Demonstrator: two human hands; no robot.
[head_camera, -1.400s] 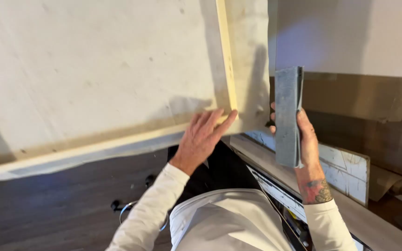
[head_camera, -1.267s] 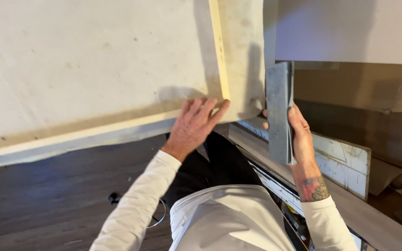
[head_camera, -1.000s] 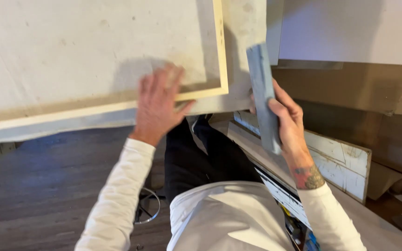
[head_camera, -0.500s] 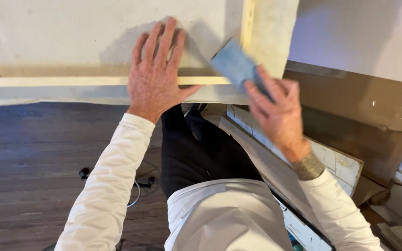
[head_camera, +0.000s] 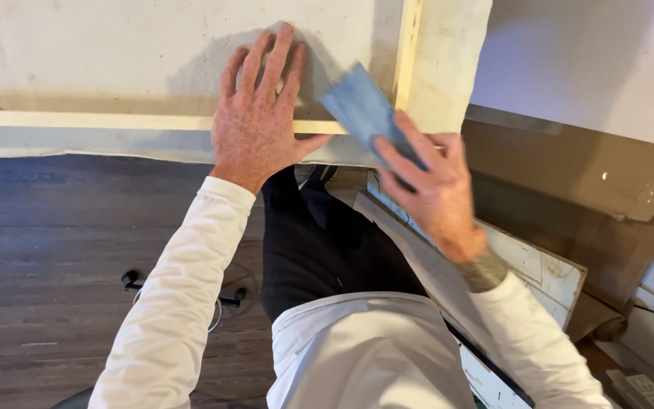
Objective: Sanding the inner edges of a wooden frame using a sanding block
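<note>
A large pale canvas panel (head_camera: 100, 53) with a light wooden stretcher frame (head_camera: 406, 53) lies face down in front of me. My left hand (head_camera: 263, 121) rests flat on it, fingers spread, across the frame's near bar by the corner. My right hand (head_camera: 433, 189) grips a grey-blue flat rectangular block (head_camera: 361, 110), tilted, with its far end touching the panel's inner corner beside the vertical frame bar.
Dark wood floor (head_camera: 62, 250) lies below the panel, with a black wheeled chair base (head_camera: 183, 291) on it. To the right are brown cardboard sheets (head_camera: 569, 174), white painted boards (head_camera: 539, 265) and a white wall (head_camera: 592, 53).
My left hand slid from the panel's edge up onto its back and flattened. My right hand swung the block from upright beside the panel down onto the inner corner.
</note>
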